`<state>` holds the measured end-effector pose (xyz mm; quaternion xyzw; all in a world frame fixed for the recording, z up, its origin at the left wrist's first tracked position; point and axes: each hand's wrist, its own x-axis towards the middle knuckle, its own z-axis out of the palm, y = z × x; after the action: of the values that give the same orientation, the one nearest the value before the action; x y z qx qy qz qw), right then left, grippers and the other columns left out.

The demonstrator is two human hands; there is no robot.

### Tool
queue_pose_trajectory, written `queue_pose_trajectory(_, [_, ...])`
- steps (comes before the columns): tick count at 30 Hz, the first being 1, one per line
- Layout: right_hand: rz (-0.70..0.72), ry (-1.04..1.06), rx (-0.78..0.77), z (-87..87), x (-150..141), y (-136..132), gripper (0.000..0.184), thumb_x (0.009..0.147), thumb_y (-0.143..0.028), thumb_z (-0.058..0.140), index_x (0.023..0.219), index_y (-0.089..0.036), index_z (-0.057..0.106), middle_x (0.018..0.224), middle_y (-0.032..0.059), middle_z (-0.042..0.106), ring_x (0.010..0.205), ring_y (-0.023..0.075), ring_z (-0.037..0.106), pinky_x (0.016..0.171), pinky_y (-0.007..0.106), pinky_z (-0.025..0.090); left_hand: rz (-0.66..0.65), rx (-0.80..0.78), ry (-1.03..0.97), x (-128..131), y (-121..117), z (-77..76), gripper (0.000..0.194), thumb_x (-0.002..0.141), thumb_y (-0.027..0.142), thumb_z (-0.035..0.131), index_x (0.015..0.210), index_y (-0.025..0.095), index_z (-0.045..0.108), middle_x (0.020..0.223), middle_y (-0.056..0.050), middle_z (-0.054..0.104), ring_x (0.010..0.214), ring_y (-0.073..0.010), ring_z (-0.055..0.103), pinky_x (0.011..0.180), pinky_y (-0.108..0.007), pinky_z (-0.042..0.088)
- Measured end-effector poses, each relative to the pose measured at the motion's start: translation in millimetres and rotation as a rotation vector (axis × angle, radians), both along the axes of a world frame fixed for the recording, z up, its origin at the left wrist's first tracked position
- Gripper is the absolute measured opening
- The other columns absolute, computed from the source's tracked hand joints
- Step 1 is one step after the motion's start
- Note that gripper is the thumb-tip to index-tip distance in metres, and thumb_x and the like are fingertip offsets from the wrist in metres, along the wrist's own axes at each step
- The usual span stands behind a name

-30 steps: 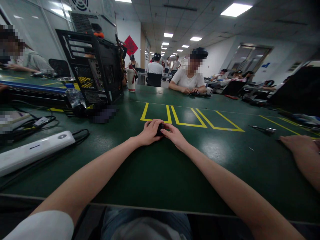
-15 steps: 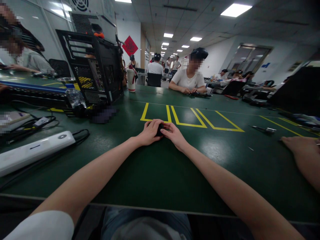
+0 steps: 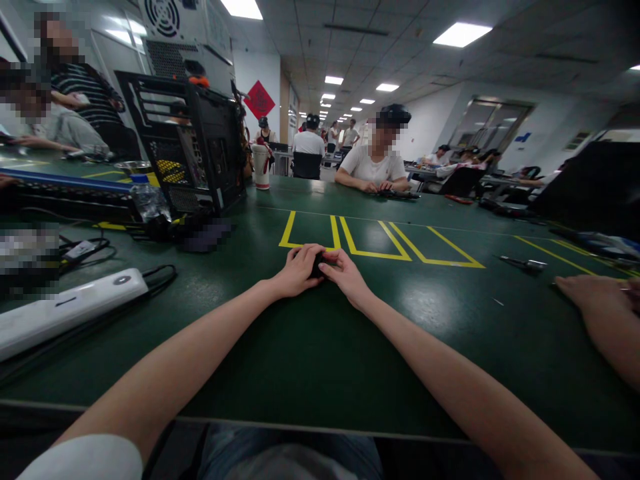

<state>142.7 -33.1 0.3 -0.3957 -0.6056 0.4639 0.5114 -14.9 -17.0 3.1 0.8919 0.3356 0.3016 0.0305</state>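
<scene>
Between my two hands, just in front of the yellow tape outlines (image 3: 360,253), is a small black object (image 3: 317,267); its kind cannot be made out, since fingers cover most of it. My left hand (image 3: 300,271) curls over it from the left side. From the right, my right hand (image 3: 345,273) pinches its edge with thumb and fingers. Both hands rest low over the green tabletop (image 3: 320,360).
To the left lie a white power strip (image 3: 75,307) and black cables. A black computer case (image 3: 215,147) stands behind them, near a white cup (image 3: 261,165). At right are a metal-ended tool (image 3: 525,264) and another person's hand (image 3: 595,293). Someone sits across the table (image 3: 300,190).
The view has tilted slightly, so the scene sits a little lower. Both hands stay on the black object with hardly any shift in grip.
</scene>
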Motion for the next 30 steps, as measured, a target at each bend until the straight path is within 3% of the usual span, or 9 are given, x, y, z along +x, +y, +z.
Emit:
queue_pose_trajectory(5, [0.063, -0.056, -0.042, -0.6, 3.0, 2.2, 0.036, 0.069, -0.033, 0.061, 0.102, -0.023, 0.053, 0.106, 0.0039, 0.054, 0.094, 0.0161, 0.053, 0.088, 0.037, 0.041, -0.011, 0.005, 0.007, -1.3, -1.0, 0.8, 0.057, 0.073, 0.024, 0.054, 0.121, 0.021, 0.025, 0.122, -0.01, 0.039, 0.118, -0.0237, 0.034, 0.099, -0.045, 0.023])
queue_pose_trajectory(10, [0.084, -0.015, -0.012, 0.6, 2.7, -0.3, 0.035, 0.065, -0.029, 0.065, 0.097, -0.022, 0.053, 0.099, 0.0026, 0.056, 0.097, 0.0157, 0.052, 0.087, 0.035, 0.042, -0.004, 0.014, 0.007, -1.2, -1.2, 0.2, 0.056, 0.073, 0.024, 0.054, 0.121, 0.021, 0.025, 0.122, -0.01, 0.039, 0.118, -0.0235, 0.034, 0.099, -0.045, 0.023])
queue_pose_trajectory(14, [0.012, -0.023, -0.01, 1.5, 0.2, -1.1, 0.027, 0.067, -0.035, 0.063, 0.088, -0.022, 0.053, 0.096, 0.002, 0.056, 0.098, 0.016, 0.051, 0.087, 0.036, 0.041, -0.005, 0.025, 0.017, -0.9, 0.0, -0.7, 0.056, 0.073, 0.025, 0.054, 0.12, 0.021, 0.025, 0.122, -0.01, 0.039, 0.118, -0.0237, 0.034, 0.099, -0.045, 0.023])
queue_pose_trajectory(17, [-0.019, -0.018, -0.048, 1.4, -0.4, 0.6, 0.032, 0.066, -0.034, 0.064, 0.093, -0.022, 0.052, 0.1, 0.0032, 0.056, 0.097, 0.0165, 0.052, 0.087, 0.037, 0.041, -0.004, 0.023, 0.012, -1.2, 1.0, -1.4, 0.056, 0.073, 0.026, 0.054, 0.12, 0.021, 0.025, 0.122, -0.01, 0.039, 0.118, -0.0235, 0.034, 0.099, -0.044, 0.023])
queue_pose_trajectory(21, [0.04, -0.021, -0.091, 1.2, 0.9, 3.1, 0.036, 0.066, -0.032, 0.064, 0.099, -0.02, 0.053, 0.104, 0.0048, 0.055, 0.096, 0.017, 0.053, 0.088, 0.038, 0.04, -0.011, 0.021, 0.007, -1.9, 1.6, -2.5, 0.057, 0.072, 0.026, 0.054, 0.121, 0.02, 0.024, 0.122, -0.01, 0.039, 0.118, -0.0237, 0.034, 0.099, -0.045, 0.023])
queue_pose_trajectory(25, [0.112, 0.052, -0.024, 1.2, 1.2, 1.1, 0.035, 0.062, -0.024, 0.068, 0.093, -0.021, 0.053, 0.1, 0.0019, 0.055, 0.097, 0.0152, 0.053, 0.092, 0.035, 0.039, -0.013, 0.029, 0.003, -2.0, 1.7, -3.3, 0.056, 0.072, 0.025, 0.054, 0.12, 0.02, 0.025, 0.122, -0.01, 0.039, 0.117, -0.0242, 0.034, 0.098, -0.045, 0.024])
queue_pose_trajectory(30, [0.057, 0.039, 0.012, 1.0, -1.2, -3.2, 0.023, 0.065, -0.026, 0.065, 0.084, -0.022, 0.052, 0.095, 0.0006, 0.055, 0.097, 0.0148, 0.052, 0.09, 0.035, 0.04, -0.013, 0.033, 0.0, -1.4, 2.7, -3.6, 0.055, 0.073, 0.026, 0.054, 0.12, 0.02, 0.025, 0.122, -0.01, 0.039, 0.117, -0.0237, 0.034, 0.098, -0.044, 0.024])
